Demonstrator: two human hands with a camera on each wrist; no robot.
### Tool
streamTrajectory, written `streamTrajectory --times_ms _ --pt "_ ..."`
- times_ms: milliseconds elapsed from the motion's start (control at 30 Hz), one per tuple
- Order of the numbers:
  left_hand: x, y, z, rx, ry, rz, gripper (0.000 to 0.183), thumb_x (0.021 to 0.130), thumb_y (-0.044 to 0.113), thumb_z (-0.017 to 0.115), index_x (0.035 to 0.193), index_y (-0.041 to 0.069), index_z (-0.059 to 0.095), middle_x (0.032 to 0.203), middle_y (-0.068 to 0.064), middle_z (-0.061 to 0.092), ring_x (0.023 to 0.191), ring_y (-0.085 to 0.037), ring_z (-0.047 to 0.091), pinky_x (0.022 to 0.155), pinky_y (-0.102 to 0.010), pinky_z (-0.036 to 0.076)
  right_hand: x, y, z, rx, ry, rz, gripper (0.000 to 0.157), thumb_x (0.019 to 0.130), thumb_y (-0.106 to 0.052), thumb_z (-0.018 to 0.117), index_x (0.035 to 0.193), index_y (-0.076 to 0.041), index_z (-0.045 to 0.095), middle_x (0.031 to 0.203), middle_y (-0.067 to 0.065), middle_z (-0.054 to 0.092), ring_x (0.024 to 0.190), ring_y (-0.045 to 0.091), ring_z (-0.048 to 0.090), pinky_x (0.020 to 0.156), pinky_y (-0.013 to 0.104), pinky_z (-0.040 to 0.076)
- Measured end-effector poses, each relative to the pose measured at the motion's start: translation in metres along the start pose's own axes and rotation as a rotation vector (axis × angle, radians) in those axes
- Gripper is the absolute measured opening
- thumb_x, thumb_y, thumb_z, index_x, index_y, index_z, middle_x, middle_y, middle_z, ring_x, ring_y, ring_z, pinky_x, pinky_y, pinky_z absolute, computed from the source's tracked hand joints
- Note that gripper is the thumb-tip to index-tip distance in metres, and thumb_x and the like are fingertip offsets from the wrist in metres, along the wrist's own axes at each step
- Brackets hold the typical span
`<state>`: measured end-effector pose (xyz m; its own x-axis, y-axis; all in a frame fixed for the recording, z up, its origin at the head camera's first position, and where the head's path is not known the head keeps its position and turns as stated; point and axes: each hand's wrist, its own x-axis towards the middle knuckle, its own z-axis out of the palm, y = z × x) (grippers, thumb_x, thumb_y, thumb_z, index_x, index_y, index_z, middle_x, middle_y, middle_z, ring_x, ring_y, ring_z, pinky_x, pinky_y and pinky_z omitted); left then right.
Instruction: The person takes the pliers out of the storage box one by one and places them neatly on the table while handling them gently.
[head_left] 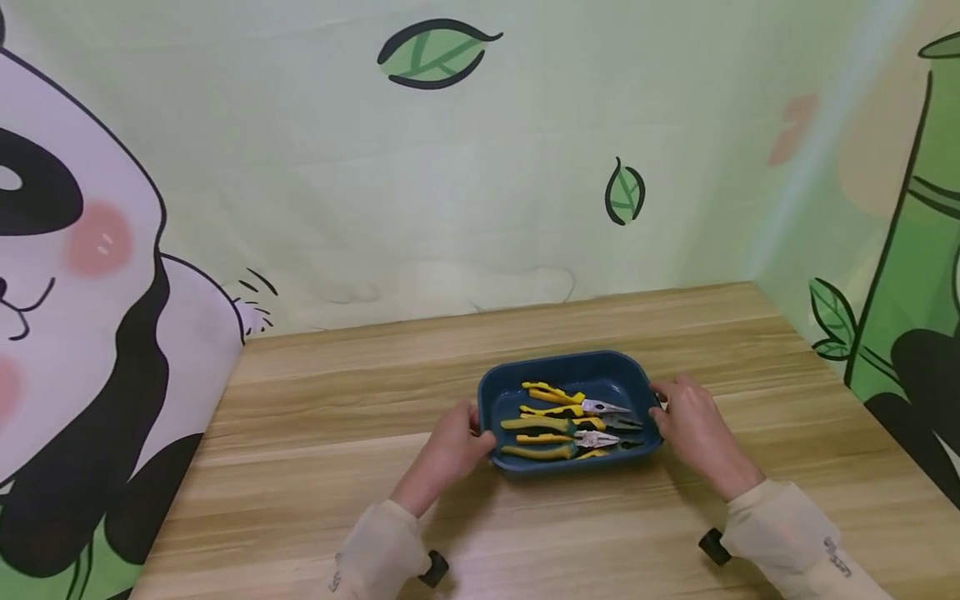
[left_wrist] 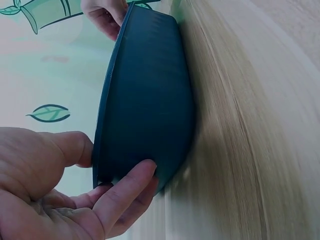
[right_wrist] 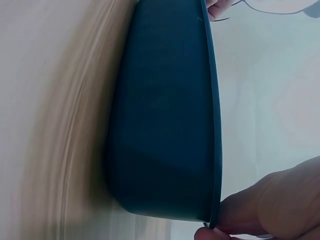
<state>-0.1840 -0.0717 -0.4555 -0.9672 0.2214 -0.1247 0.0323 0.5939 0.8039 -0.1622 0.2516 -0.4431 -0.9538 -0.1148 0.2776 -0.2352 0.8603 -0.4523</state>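
Observation:
A dark blue rectangular basin (head_left: 615, 387) is held at its two short ends. Inside it lie several pliers (head_left: 546, 425) with yellow and green handles, their metal noses pointing right. My left hand (head_left: 453, 454) grips the left end, thumb at the rim and fingers under the outer wall, as the left wrist view shows on the basin's side (left_wrist: 145, 95). At the right end, my right hand (head_left: 697, 429) pinches the rim between thumb and fingers. In the right wrist view only part of that hand (right_wrist: 280, 205) shows. Whether the basin's bottom touches the table cannot be told.
The wood-grain table (head_left: 315, 467) reaches back to a pale green cloth backdrop (head_left: 487, 183) printed with leaves and a panda. Green bamboo is printed on the right side cloth (head_left: 907, 275). Dark straps or mounts (head_left: 433, 569) sit at the sleeves.

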Motion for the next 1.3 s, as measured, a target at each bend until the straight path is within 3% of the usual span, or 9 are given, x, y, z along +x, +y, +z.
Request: streamTrajectory --times_ms 267,600,800,1000,1300 --pt "-0.007 -0.005 -0.007 0.019 -0.006 0.020 0.016 0.089 0.000 0.068 0.094 -0.001 0.053 0.085 -0.010 0.061 0.074 -0.018 0.057 0.061 -0.030 0.050 0.008 -0.003 0.004 0.042 -0.058 0.040 0.019 0.089 0.008 0.071 0.106 0.016 0.068 0.078 0.012 0.062 0.068 0.024 0.057 0.059 0.040 0.049" --pt "-0.015 -0.005 -0.014 0.066 -0.008 0.000 0.015 0.088 0.001 0.067 0.094 0.001 0.053 0.092 -0.012 0.064 0.083 -0.022 0.060 0.067 -0.033 0.053 0.010 -0.006 0.010 0.041 -0.064 0.042 0.005 0.093 0.003 0.069 0.092 0.008 0.067 0.068 0.004 0.052 0.060 0.019 0.047 0.055 0.034 0.038" --pt "-0.022 -0.009 -0.018 0.055 -0.013 -0.003 0.016 0.089 0.001 0.067 0.097 -0.001 0.054 0.095 -0.014 0.066 0.087 -0.024 0.064 0.069 -0.035 0.056 0.011 -0.009 0.013 0.074 -0.083 0.053 0.008 0.095 0.002 0.067 0.097 0.010 0.069 0.068 0.003 0.053 0.059 0.017 0.048 0.053 0.032 0.040" --pt "-0.028 -0.012 -0.023 0.030 0.012 0.043 0.016 0.086 -0.002 0.066 0.096 -0.002 0.054 0.092 -0.012 0.063 0.088 -0.026 0.065 0.070 -0.036 0.056 0.012 -0.014 0.013 0.143 -0.120 0.048 0.017 0.096 0.002 0.066 0.107 0.015 0.069 0.071 0.004 0.059 0.060 0.015 0.051 0.052 0.030 0.042" --pt "-0.041 -0.017 -0.029 0.033 0.008 0.010 0.018 0.086 -0.001 0.067 0.094 0.000 0.052 0.093 -0.015 0.065 0.087 -0.025 0.066 0.069 -0.036 0.056 0.009 -0.019 0.014 0.193 -0.222 0.037 0.008 0.096 0.003 0.065 0.098 0.008 0.071 0.068 -0.001 0.054 0.059 0.013 0.049 0.051 0.026 0.040"
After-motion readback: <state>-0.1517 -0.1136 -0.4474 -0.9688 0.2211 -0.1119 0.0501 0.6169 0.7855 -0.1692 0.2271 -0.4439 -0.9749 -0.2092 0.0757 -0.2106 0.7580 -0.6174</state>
